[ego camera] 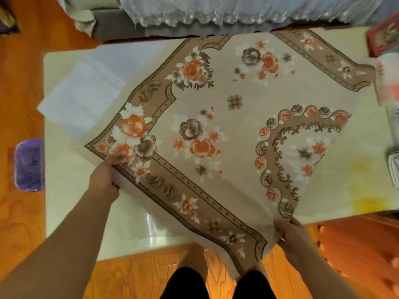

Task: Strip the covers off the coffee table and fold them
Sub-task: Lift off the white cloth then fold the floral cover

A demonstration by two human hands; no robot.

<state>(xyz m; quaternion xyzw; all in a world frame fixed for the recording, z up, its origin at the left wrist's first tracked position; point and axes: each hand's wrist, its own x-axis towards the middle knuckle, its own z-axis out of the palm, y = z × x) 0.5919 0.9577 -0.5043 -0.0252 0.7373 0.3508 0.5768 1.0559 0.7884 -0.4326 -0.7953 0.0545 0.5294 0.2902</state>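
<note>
A beige floral cover point(228, 126) with a brown border and orange roses lies folded and skewed across the pale coffee table point(64, 190). My left hand point(105, 178) pinches its left corner near the orange rose. My right hand point(291, 234) grips the cover's near right edge, where it hangs over the table's front. A folded white cover point(82, 93) rests on the table's left part, partly under the floral one.
A sofa with a lacy blue throw point(216, 11) stands behind the table. A purple box point(29, 165) sits on the wooden floor at left. A red tin point(384, 37) and blurred items crowd the right edge. My legs point(216, 283) stand at the front.
</note>
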